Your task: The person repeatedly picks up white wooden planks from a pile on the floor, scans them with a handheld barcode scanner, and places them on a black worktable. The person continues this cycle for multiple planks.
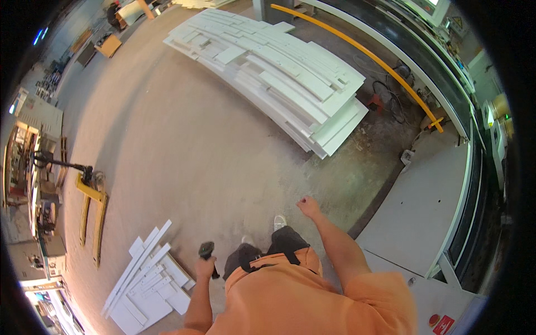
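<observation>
Floor (184, 139) fills frame centre; white panel stack (279, 67) upper centre, smaller panel pile (148, 279) lower left. Left hand (205, 267) fingers grasp dark handheld scanner (206, 249); right hand (308, 206) clenched, empty. Risk: tripping on low pile while walking.

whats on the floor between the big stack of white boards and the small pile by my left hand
In the head view, only bare dusty concrete floor separates the large stack of white boards from the small pile of white panels.

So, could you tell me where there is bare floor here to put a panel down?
Bare concrete floor lies between the large white panel stack and the small panel pile. The grey platform is bare too. It is crowded by the yellow pallet jack.
</observation>
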The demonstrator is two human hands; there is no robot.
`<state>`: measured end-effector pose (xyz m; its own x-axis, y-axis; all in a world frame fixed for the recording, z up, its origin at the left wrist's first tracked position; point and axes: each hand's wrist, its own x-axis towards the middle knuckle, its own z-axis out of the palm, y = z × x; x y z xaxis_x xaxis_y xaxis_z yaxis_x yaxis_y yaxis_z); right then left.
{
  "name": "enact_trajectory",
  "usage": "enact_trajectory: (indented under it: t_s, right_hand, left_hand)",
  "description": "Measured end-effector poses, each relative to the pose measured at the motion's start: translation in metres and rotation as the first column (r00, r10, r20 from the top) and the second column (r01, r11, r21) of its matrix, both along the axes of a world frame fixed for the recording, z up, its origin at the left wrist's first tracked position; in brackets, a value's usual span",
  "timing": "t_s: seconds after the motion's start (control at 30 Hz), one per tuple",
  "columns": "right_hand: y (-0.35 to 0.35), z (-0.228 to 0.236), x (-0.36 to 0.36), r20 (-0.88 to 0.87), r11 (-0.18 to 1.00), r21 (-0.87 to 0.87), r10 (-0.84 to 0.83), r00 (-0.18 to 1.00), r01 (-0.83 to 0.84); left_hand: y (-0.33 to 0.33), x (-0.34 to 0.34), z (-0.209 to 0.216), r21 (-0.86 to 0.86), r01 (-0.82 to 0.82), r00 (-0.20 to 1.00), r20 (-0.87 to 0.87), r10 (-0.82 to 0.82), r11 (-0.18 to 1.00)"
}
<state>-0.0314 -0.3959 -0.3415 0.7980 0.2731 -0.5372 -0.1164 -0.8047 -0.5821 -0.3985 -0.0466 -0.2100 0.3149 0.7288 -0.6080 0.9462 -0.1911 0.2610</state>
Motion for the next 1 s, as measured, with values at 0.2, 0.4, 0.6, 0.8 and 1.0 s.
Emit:
enact_trajectory:
  t_s: [0.2,0.4,0.6,0.8,1.0]
  right_hand:
    - [-0.039,0.001,0.074,0.109,0.953,0.111,-0.294,0.95,0.282]
    - [-0.121,-0.024,0.037,-0.204,0.934,-0.343,-0.176,0.963,0.098]
    - [-0.138,-0.039,0.08,-0.198,0.87,-0.485,-0.008,0.98,-0.091]
    - [-0.111,-0.008,0.319,0.072,0.811,-0.413,-0.425,0.902,0.415]
    - [-0.077,0.014,0.622,0.289,0.957,-0.247,-0.078,0.954,0.153]
  left_hand:
    - [0.055,0.243,-0.02,-0.022,0.189,0.957,0.226,-0.18,0.982]
    - [0.085,0.407,-0.084,-0.096,0.373,0.928,0.037,-0.371,0.923]
    - [0.132,0.547,-0.123,-0.153,0.387,0.92,0.0,-0.391,0.909]
    - [0.16,0.705,-0.115,-0.146,0.384,0.923,0.087,-0.375,0.912]
    - [0.098,0.786,-0.122,-0.08,0.294,0.955,0.076,-0.288,0.953]
